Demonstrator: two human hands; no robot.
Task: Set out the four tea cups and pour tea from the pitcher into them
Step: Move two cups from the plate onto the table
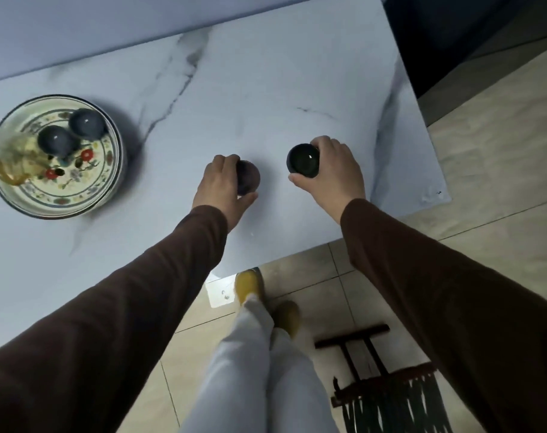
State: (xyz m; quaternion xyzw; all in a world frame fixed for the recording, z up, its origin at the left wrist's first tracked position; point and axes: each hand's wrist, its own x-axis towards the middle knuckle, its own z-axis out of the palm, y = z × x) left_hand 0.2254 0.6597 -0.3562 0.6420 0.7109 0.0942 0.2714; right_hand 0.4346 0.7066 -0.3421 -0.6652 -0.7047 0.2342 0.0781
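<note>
On the marble table [266, 98] my left hand [222, 189] grips a dark tea cup [248, 179], mostly hidden under my fingers. My right hand [331, 173] holds a second dark cup [303, 160] with its mouth facing up, just right of the first. Two more dark cups [86, 123] [56, 140] sit on a flowered plate [88, 189] at the far left. A clear glass pitcher [6, 157] with amber tea stands on the plate's left side, blurred and cut by the frame edge.
The table's near edge runs diagonally just below my hands, its right edge close beside my right hand. Below are a tiled floor, my legs in yellow slippers [250, 285] and a dark wooden stool [387, 392].
</note>
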